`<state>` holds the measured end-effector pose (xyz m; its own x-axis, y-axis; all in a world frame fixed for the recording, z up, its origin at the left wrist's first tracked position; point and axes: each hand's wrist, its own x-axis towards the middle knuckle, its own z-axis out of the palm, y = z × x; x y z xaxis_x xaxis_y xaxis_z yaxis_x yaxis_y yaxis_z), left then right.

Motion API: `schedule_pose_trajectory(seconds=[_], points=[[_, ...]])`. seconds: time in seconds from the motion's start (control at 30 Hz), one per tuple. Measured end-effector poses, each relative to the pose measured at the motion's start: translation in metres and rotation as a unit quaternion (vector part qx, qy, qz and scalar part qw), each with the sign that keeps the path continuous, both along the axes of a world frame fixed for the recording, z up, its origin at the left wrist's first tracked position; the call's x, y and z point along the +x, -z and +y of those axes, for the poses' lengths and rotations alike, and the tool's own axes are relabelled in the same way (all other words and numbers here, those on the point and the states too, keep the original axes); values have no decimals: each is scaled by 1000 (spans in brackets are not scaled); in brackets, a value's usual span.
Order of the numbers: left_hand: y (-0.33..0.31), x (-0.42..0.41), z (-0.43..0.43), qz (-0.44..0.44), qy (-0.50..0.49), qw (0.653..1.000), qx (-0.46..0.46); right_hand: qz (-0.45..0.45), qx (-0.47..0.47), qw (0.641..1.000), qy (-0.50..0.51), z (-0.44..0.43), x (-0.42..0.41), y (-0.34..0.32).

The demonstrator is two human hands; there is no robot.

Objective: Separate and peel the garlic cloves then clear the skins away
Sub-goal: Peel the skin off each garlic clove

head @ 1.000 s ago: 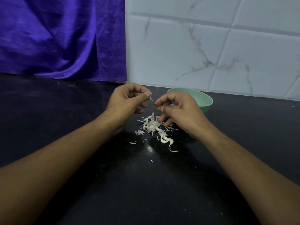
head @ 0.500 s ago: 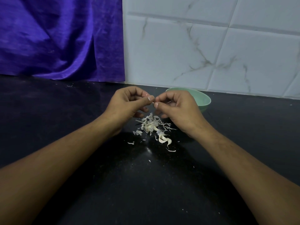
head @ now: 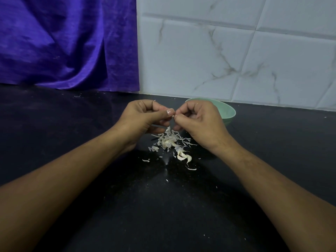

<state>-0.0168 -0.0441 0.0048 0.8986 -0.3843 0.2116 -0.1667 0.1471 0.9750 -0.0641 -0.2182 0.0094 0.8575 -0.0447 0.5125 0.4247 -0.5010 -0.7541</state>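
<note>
At mid-frame I see my left hand [head: 145, 118] and right hand [head: 199, 121], fingers curled, their tips meeting to pinch a tiny pale garlic bit [head: 173, 116] that is mostly hidden. Just below them, skins [head: 169, 140] lie heaped on the black bench [head: 163, 206], with a clove [head: 184, 157] at the pile's lower edge. A green bowl [head: 230, 110] sits behind the right hand.

The bit [head: 174, 115] pinched between my left hand [head: 143, 118] and right hand [head: 199, 124] is too tiny to make out. Right hand covers the green bowl [head: 227, 110] on its left side, so its contents are hidden.
</note>
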Motion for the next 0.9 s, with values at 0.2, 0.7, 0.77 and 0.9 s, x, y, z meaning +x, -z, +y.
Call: schedule_pose_trajectory(seconds=[0.2,0.7,0.77,0.9], points=[[-2,0,0,18,19,1000,-17,59,95,993,-23,5,-1,0],[0,3,-1,-48,16,999,18,202,275,938,-62,11,-3,-3],[0,4,0,-58,13,998,27,220,298,926,-73,11,-4,-4],[0,4,1,-79,20,996,34,258,350,896,-92,12,-5,-5]])
